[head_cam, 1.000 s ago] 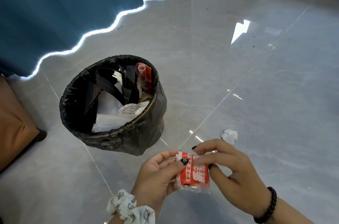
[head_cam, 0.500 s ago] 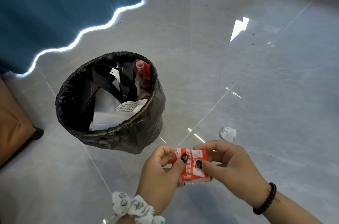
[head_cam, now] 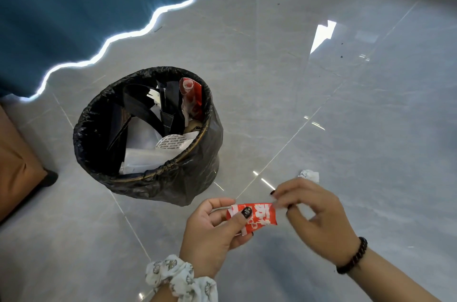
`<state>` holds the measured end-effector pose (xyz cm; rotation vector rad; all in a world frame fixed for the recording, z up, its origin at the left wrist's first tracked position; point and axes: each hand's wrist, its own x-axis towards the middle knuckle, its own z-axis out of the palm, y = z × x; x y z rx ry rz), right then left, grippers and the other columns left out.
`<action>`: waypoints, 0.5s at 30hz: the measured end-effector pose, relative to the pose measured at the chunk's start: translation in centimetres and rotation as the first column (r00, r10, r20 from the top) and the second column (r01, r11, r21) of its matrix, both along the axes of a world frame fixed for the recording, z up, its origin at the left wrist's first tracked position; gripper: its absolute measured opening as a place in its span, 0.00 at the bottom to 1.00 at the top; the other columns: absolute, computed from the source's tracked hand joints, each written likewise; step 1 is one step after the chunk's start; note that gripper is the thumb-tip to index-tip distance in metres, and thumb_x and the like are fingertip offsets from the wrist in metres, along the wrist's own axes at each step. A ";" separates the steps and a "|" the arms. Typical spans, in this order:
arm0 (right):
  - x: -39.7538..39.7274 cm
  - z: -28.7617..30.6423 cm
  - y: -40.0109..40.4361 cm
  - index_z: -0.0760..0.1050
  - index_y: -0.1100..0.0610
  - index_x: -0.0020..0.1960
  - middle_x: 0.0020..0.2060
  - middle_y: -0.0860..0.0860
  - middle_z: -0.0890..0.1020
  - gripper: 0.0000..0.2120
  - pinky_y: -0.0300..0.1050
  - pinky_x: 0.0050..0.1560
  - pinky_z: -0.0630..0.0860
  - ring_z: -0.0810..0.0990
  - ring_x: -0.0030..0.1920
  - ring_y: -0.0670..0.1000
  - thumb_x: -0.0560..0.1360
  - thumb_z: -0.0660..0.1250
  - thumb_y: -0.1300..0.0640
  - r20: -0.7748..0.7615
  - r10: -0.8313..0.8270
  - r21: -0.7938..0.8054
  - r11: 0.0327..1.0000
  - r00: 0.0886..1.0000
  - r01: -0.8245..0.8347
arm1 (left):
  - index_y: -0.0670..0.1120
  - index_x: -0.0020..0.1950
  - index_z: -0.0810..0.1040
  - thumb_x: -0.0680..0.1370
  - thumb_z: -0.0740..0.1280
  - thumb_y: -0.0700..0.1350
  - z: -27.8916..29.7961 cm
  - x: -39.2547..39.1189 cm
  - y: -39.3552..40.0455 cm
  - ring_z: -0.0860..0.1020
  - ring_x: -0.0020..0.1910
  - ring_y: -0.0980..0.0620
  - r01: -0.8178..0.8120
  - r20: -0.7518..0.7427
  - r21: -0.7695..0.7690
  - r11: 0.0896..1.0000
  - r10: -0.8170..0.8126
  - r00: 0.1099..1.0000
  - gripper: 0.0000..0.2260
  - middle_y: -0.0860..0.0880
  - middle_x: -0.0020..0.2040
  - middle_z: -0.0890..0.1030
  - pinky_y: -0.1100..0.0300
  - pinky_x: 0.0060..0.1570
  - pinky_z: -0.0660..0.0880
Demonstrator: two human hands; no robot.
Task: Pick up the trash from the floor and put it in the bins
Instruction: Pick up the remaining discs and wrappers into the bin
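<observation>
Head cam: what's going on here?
A person is clearing trash off the floor. Both hands hold a red and white wrapper in front of the body: the left hand pinches its left end, the right hand its right end. The black-lined bin, already holding trash, stands just ahead to the left. A crumpled white paper lies on the floor beyond the right hand, not yet picked up.
</observation>
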<state>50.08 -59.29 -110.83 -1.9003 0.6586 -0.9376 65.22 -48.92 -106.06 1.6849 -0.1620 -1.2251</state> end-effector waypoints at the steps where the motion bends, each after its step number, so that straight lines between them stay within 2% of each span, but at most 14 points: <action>1: -0.2 -0.9 -0.9 0.81 0.49 0.42 0.44 0.46 0.81 0.15 0.33 0.43 0.76 0.81 0.46 0.45 0.68 0.63 0.68 -0.053 -0.094 0.053 0.994 0.994 0.097 | 0.42 0.53 0.74 0.69 0.73 0.36 0.0 0.1 0.0 0.85 0.40 0.47 -0.003 0.017 -0.005 1.000 0.003 1.000 0.15 0.44 0.40 0.85 0.55 0.36 0.80; 3: -0.8 -2.9 -3.2 0.78 0.46 0.50 0.50 0.45 0.77 0.18 0.33 0.47 0.75 0.79 0.50 0.46 0.71 0.66 0.68 -0.300 -0.204 0.179 0.947 0.932 0.265 | 0.41 0.52 0.75 0.69 0.73 0.35 0.3 0.2 0.1 0.85 0.39 0.47 -0.009 0.047 -0.026 1.000 0.010 0.999 0.15 0.44 0.40 0.85 0.56 0.35 0.80; 5: -1.4 -5.0 -5.4 0.73 0.47 0.62 0.57 0.48 0.70 0.20 0.40 0.55 0.73 0.75 0.58 0.51 0.73 0.68 0.61 -0.590 -0.177 0.210 0.908 0.788 0.362 | 0.41 0.50 0.75 0.68 0.73 0.35 0.6 0.3 0.1 0.84 0.37 0.49 -0.015 0.080 -0.044 0.999 0.019 0.997 0.13 0.45 0.38 0.85 0.59 0.32 0.80; 6: -1.7 -6.0 -6.3 0.70 0.48 0.66 0.61 0.50 0.68 0.23 0.42 0.58 0.71 0.72 0.62 0.53 0.73 0.68 0.59 -0.668 -0.164 0.192 0.905 0.726 0.380 | 0.41 0.49 0.76 0.68 0.73 0.35 0.6 0.3 0.2 0.84 0.37 0.50 -0.014 0.106 -0.047 0.999 0.019 0.994 0.13 0.46 0.37 0.85 0.59 0.32 0.80; 8: -1.8 -7.4 -7.6 0.67 0.49 0.69 0.66 0.52 0.64 0.25 0.43 0.60 0.68 0.68 0.66 0.54 0.74 0.67 0.58 -0.713 -0.183 0.141 0.908 0.677 0.395 | 0.41 0.49 0.76 0.68 0.73 0.33 0.4 0.6 0.4 0.84 0.38 0.50 -0.012 0.153 -0.065 0.998 0.022 0.988 0.12 0.46 0.39 0.85 0.59 0.32 0.80; 11: -1.8 -9.1 -8.5 0.66 0.50 0.70 0.67 0.52 0.63 0.25 0.41 0.55 0.68 0.70 0.64 0.54 0.75 0.66 0.58 -0.716 -0.153 0.227 0.871 0.681 0.435 | 0.40 0.49 0.76 0.69 0.70 0.28 0.5 1.3 0.8 0.84 0.39 0.49 -0.050 0.191 -0.122 0.991 0.073 0.979 0.13 0.45 0.40 0.85 0.59 0.33 0.80; 13: -2.0 -10.0 -8.6 0.68 0.52 0.68 0.65 0.52 0.66 0.23 0.41 0.54 0.69 0.73 0.60 0.54 0.74 0.66 0.59 -0.735 -0.109 0.261 0.865 0.669 0.428 | 0.40 0.48 0.76 0.69 0.69 0.26 0.9 1.6 0.9 0.84 0.38 0.50 -0.054 0.243 -0.172 0.984 0.095 0.965 0.13 0.45 0.39 0.85 0.61 0.33 0.80; 15: -2.2 -10.5 -8.4 0.74 0.51 0.59 0.56 0.52 0.75 0.15 0.40 0.49 0.71 0.77 0.54 0.53 0.73 0.65 0.60 -0.747 -0.076 0.246 0.891 0.660 0.381 | 0.41 0.46 0.77 0.68 0.70 0.25 1.5 2.0 1.0 0.84 0.39 0.51 -0.021 0.373 -0.234 0.972 0.110 0.921 0.13 0.47 0.39 0.85 0.62 0.36 0.80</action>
